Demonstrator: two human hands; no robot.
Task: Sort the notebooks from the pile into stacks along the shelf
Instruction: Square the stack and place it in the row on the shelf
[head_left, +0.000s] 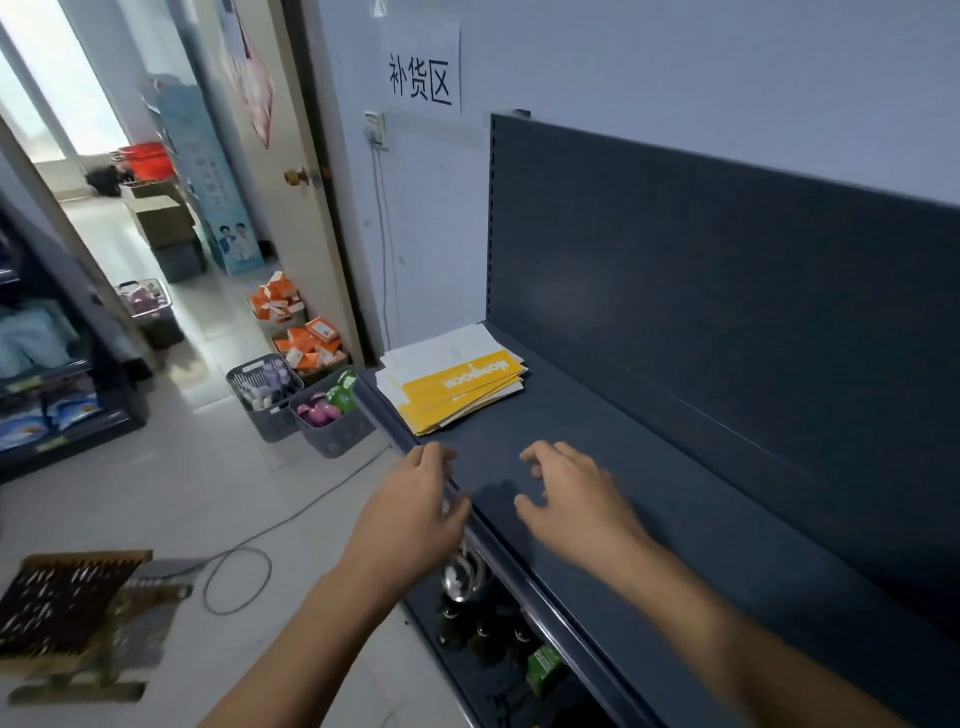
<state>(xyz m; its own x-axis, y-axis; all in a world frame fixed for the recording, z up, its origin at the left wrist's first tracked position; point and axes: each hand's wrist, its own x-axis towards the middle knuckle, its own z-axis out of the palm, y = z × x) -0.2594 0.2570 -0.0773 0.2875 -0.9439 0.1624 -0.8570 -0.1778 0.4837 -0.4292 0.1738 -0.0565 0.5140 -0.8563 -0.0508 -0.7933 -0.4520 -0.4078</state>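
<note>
Both hands, left (415, 512) and right (574, 499), hover loose-fingered and empty over the shelf (675, 519); the notebooks (452, 382) lie just beyond them.

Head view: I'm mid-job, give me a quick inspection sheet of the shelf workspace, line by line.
Surface: dark shelf, one pile at its far end.
Job's things: pile of notebooks, yellow-and-white covers, loosely fanned; no sorted stacks yet.
Clutter: nothing seen on the shelf; bottles on the level below.
Grippers: left hand at the shelf's front edge, right hand above the shelf; both loosely curled and holding nothing.
Cables: floor cable looped on the tiles; wall cable hanging down the wall.
Surroundings: grey baskets and orange boxes by the open door; paper sign on the wall; wooden rack on the floor.
</note>
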